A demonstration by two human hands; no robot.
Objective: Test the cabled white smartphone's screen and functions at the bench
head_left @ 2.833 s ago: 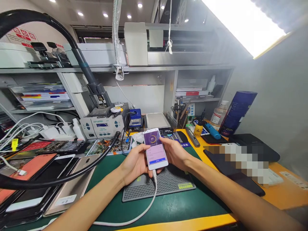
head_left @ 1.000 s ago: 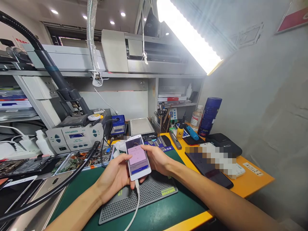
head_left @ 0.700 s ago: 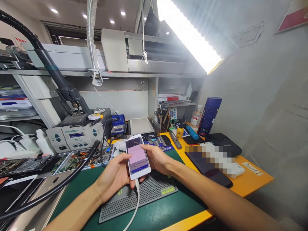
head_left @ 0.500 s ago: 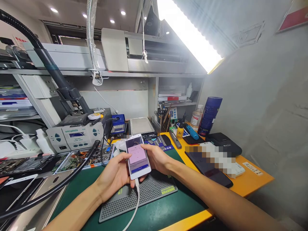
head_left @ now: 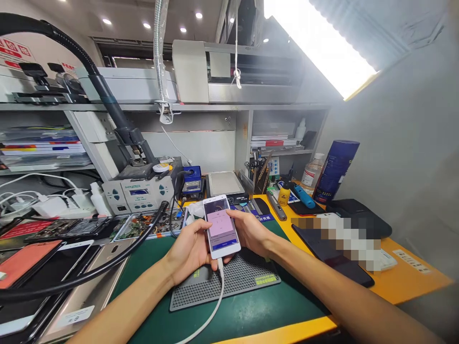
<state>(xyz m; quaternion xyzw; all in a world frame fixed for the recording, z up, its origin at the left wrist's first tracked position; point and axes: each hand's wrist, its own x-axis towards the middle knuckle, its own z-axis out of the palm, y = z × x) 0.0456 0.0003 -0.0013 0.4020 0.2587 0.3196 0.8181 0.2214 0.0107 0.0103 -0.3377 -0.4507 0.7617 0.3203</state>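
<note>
A white smartphone point(head_left: 222, 227), its screen lit with a pale pink box, is held between both hands above the bench. My left hand point(head_left: 190, 246) wraps its left side, thumb at the screen's edge. Round the right side curls my right hand point(head_left: 251, 231), with its thumb on the upper right of the screen. The fingers behind the phone are partly hidden. A white charging cable point(head_left: 221, 286) is plugged into the phone's bottom end and trails toward the front edge. Beneath lies a grey perforated pad point(head_left: 244, 279) on a green mat point(head_left: 272, 310).
At left, a black hose point(head_left: 107, 274) arches over several phones and a tray of circuit parts point(head_left: 143, 227). A rework station point(head_left: 139, 193) stands behind. On the right are a dark tablet-like slab point(head_left: 330, 255), a yellow bottle point(head_left: 284, 196) and a blue cylinder point(head_left: 337, 169).
The camera view has turned left, so everything sits farther right in the picture. Both hands still hold the phone, and the cable stays plugged in.
</note>
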